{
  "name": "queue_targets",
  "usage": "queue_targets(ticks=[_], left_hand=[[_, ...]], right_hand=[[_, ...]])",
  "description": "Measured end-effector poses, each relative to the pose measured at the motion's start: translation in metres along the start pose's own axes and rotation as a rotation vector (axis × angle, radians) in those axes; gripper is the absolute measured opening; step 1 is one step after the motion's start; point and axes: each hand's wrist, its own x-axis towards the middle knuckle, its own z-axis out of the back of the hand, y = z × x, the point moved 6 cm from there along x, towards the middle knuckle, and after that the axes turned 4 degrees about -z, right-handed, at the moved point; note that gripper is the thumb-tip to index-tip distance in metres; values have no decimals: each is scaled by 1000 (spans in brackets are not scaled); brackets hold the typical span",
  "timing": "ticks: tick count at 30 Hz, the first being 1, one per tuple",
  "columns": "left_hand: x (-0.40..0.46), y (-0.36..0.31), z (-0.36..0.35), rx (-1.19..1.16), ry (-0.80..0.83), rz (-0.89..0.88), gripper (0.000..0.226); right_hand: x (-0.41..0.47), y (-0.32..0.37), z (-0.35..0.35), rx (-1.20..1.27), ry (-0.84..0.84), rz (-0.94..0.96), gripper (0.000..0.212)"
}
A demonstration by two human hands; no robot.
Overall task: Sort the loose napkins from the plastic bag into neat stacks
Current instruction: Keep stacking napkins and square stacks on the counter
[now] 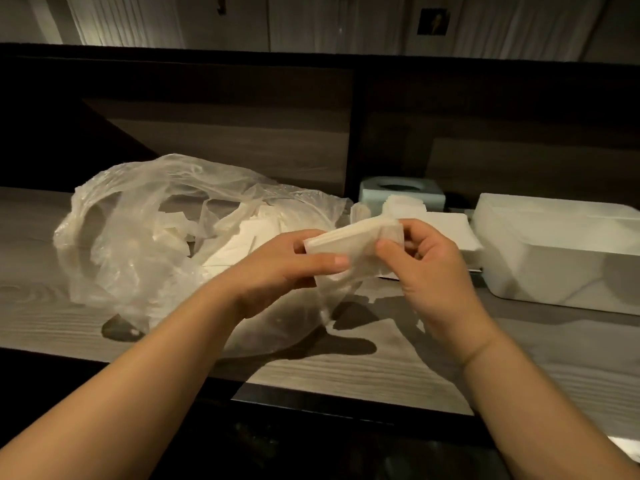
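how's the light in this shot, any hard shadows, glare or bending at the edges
Head view: dim, warm light; hard dark shadows fall on the counter below the left hand and right hand; soft sheen on the plastic bag; the foreground is near black; wide-angle bending curves the counter's edge.

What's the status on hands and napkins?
Both hands, left and right, grip a napkin bundle above the counter. Loose napkins remain in plastic bag. Nothing blocks the finished stack.
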Motion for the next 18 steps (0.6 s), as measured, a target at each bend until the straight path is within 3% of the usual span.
queue_targets(ticks=[3, 6, 10, 13, 15, 18], left_hand=[[2, 2, -30, 43, -151, -38, 42], [9, 5, -49, 55, -202, -42, 37], [18, 7, -73, 65, -106, -62, 42], [22, 11, -89, 269, -39, -91, 28], [25, 15, -89, 351, -73, -107, 17], [25, 17, -89, 340, -75, -125, 22]], right_hand=[[-15, -16, 22, 163, -35, -99, 19], [-24, -27, 43, 151, 14, -135, 25], [-31, -37, 69, 26, -8, -144, 29], [-34, -44, 78, -115, -36, -135, 31], [-39, -51, 81, -268, -79, -147, 24], [-51, -55, 78, -868, -49, -225, 57]])
